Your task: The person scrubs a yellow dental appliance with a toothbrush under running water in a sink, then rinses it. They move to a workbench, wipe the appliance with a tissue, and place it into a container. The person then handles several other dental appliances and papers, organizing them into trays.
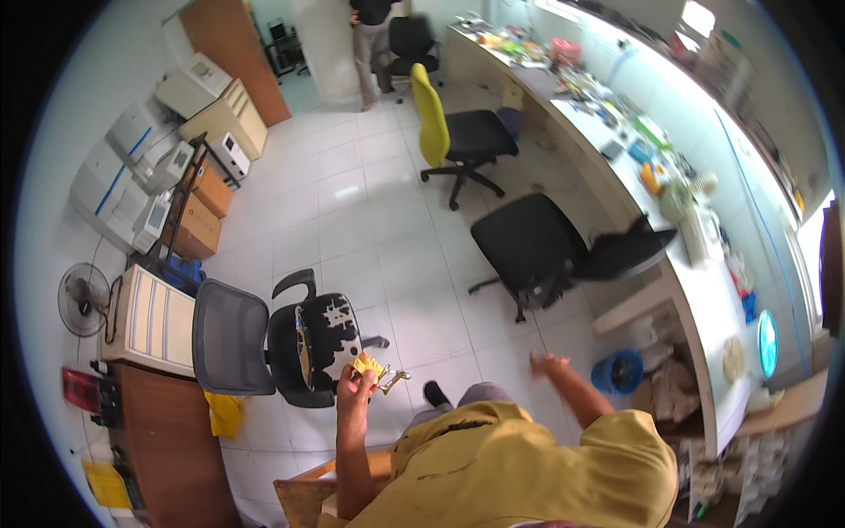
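Note:
My left hand (354,387) is closed around a yellow plaster model on a brass-coloured hinged frame, which looks like a dental articulator (385,375). The frame's metal arms stick out to the right of my fingers. Beneath and just beyond it is the worn seat of a black office chair (333,330). Out over the floor to the right, my right hand (549,364) is raised and smeared by motion, so its fingers cannot be made out. No object shows in it. A blue bin (618,373) stands to the right of that hand.
A long workbench (722,352) crowded with small items runs along the right wall. A black chair (528,238) and a green-backed chair (431,119) stand beside it. At left are a drawer cabinet (151,317), a fan (84,299) and machines. Another person (371,44) stands at the back.

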Demonstrator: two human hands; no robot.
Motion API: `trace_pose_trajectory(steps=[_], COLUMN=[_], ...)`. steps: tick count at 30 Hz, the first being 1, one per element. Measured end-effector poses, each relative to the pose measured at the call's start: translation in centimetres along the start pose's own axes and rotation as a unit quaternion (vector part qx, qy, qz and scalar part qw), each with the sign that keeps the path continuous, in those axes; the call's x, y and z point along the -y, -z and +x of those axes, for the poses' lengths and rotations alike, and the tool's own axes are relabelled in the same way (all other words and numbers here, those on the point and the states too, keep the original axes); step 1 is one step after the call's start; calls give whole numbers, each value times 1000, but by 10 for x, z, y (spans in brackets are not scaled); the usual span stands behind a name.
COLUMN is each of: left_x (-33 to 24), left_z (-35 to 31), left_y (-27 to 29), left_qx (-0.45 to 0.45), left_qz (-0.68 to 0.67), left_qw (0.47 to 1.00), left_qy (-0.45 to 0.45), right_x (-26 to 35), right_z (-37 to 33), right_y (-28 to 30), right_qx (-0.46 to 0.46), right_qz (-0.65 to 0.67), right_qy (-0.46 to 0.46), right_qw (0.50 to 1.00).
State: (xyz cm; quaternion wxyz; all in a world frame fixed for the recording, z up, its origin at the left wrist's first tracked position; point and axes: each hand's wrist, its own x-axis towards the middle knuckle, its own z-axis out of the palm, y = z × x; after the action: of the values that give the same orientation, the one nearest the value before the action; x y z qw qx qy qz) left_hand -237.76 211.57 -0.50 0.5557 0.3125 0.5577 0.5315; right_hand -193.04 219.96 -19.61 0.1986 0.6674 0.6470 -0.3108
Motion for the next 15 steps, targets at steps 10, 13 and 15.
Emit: trace_pose_trajectory(steps=[10,13,15], left_x=[-69,-80,-92], left_z=[200,279,326], left_y=[21,27,32], left_qx=[50,66,70], left_qz=[-29,-31,-31], left_qw=[998,997,997], left_qy=[-9,-12,-27], right_x=[106,133,147], right_z=[54,118,170], right_y=[-40,-6,20], right_qx=[45,93,122], right_qz=[204,165,146], right_qy=[10,24,12], right_qw=[978,982,982])
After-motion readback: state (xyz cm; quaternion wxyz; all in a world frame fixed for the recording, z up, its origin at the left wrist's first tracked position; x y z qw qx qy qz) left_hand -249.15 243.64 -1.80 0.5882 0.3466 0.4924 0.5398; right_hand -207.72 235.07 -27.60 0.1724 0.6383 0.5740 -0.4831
